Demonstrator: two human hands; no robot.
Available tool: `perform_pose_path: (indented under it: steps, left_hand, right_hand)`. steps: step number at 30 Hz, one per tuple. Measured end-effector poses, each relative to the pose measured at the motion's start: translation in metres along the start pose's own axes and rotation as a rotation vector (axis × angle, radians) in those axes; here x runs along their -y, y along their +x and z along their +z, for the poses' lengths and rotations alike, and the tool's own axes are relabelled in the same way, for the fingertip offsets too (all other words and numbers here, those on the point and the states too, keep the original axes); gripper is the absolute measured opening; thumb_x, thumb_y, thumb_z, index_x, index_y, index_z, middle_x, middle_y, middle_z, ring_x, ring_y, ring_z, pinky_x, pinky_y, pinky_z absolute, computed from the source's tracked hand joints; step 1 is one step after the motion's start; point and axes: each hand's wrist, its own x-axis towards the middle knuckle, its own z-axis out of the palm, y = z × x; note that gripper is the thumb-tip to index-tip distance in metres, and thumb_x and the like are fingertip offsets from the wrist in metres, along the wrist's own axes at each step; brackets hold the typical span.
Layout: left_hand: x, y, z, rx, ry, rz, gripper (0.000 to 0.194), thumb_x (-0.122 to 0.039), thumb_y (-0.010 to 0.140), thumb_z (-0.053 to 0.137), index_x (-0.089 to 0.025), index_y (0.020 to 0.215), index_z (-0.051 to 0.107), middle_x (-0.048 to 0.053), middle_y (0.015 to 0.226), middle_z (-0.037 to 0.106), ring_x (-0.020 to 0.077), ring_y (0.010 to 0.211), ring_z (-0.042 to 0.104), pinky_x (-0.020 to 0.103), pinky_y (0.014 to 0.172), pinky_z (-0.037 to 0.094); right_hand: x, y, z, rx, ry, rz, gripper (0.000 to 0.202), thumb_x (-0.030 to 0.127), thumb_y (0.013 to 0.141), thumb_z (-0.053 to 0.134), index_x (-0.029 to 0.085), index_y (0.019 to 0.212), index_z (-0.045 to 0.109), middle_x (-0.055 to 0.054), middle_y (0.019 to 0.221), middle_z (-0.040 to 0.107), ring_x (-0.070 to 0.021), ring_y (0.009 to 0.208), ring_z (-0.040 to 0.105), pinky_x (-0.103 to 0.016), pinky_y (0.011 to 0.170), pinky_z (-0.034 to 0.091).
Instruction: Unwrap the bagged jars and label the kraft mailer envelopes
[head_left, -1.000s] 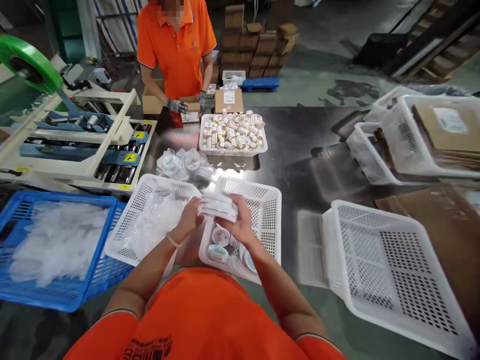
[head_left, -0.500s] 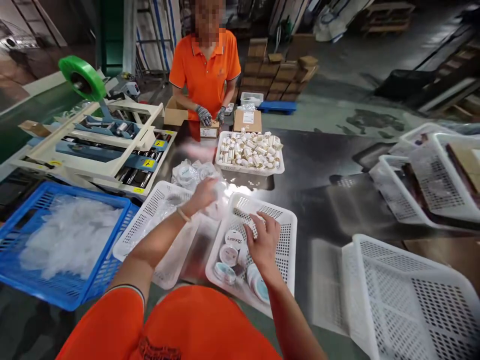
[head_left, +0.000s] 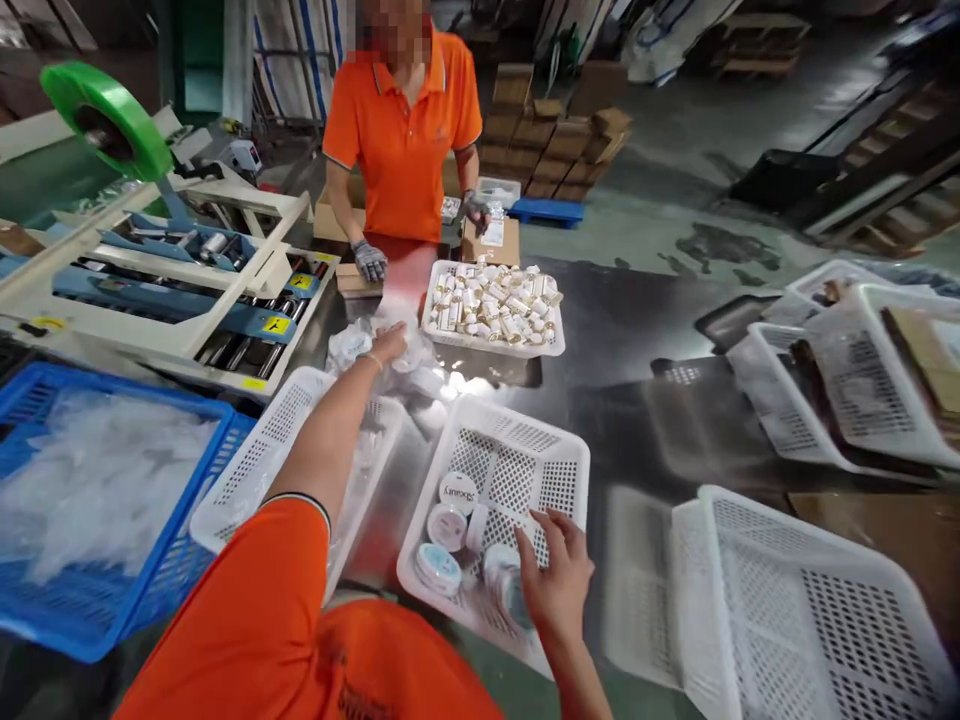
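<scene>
My left hand [head_left: 388, 345] reaches out over a pile of round containers in clear plastic bags [head_left: 352, 345], touching or just above it. Its fingers are partly hidden and slightly blurred, so I cannot make out their grip. Over the right side of a white perforated basket [head_left: 517, 420], my right hand [head_left: 559, 570] hovers with fingers apart and nothing between them. Inside that basket lie several round flat containers: one with a white lid and dark lettering [head_left: 458, 492], a pale pink one [head_left: 447, 527] and a light blue one [head_left: 438, 569]. More containers [head_left: 504, 580] lean beside my right fingers.
Another white basket [head_left: 289, 405] holding clear plastic stands left, beside a blue crate [head_left: 217, 440] of plastic bags. Ahead is a tray [head_left: 491, 345] of small white-and-gold bottles. A gloved co-worker [head_left: 409, 140] stands opposite, near a tape machine [head_left: 157, 290]. White baskets [head_left: 810, 580] line the right.
My left hand has moved forward and left onto the bagged pile. My right hand has shifted down and right within the basket. The co-worker's hands have moved apart, one toward a cardboard box.
</scene>
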Motion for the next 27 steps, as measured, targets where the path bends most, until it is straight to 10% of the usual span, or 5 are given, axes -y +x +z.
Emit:
perform_pose_path:
  steps: [5, 10, 14, 21, 27]
  left_hand:
    - [0.023, -0.066, -0.051, 0.114, -0.089, -0.073, 0.041, -0.012, 0.088, 0.067, -0.017, 0.128, 0.071, 0.013, 0.122, 0.077, 0.0261, 0.116, 0.070, 0.039, 0.102, 0.053]
    - [0.042, -0.213, -0.129, 0.223, -0.115, -0.276, 0.022, -0.029, 0.076, 0.080, -0.020, 0.095, 0.073, 0.000, 0.074, 0.070, 0.0204, 0.071, 0.065, 0.031, 0.073, 0.051]
    - [0.042, -0.291, -0.124, 0.089, 0.034, -0.516, 0.032, -0.033, 0.062, 0.089, -0.023, 0.074, 0.062, -0.003, 0.068, 0.060, 0.0185, 0.066, 0.056, 0.031, 0.068, 0.046]
    - [0.040, -0.268, -0.112, -0.193, -0.216, -0.526, 0.028, -0.028, 0.077, 0.068, -0.023, 0.064, 0.044, -0.007, 0.061, 0.047, 0.0132, 0.063, 0.050, 0.025, 0.065, 0.043]
    - [0.015, -0.244, -0.122, -0.471, -0.648, -0.519, 0.042, -0.032, 0.062, 0.084, -0.024, 0.068, 0.044, -0.011, 0.057, 0.041, 0.0084, 0.052, 0.045, 0.021, 0.052, 0.041]
  right_hand:
    - [0.011, 0.012, 0.009, 0.056, 0.106, 0.003, 0.042, 0.058, 0.100, 0.056, 0.021, 0.113, 0.073, -0.018, 0.123, 0.065, -0.0378, 0.116, 0.063, -0.056, 0.094, 0.050]
    - [0.045, 0.023, 0.037, 0.124, 0.249, -0.070, 0.033, 0.049, 0.099, 0.059, 0.022, 0.112, 0.072, -0.016, 0.121, 0.064, -0.0351, 0.116, 0.061, -0.055, 0.097, 0.050]
    - [0.072, 0.030, 0.054, 0.185, 0.308, -0.145, 0.029, 0.043, 0.098, 0.059, 0.022, 0.113, 0.071, -0.016, 0.124, 0.065, -0.0349, 0.118, 0.062, -0.055, 0.098, 0.050]
    - [0.106, 0.041, 0.065, 0.371, 0.476, -0.224, 0.024, 0.041, 0.095, 0.062, 0.022, 0.104, 0.074, -0.014, 0.110, 0.073, -0.0313, 0.106, 0.069, -0.050, 0.092, 0.056]
    - [0.164, 0.054, 0.079, 0.637, 0.820, 0.038, 0.027, 0.048, 0.087, 0.070, 0.022, 0.095, 0.074, -0.006, 0.086, 0.077, -0.0219, 0.077, 0.069, -0.038, 0.074, 0.057]
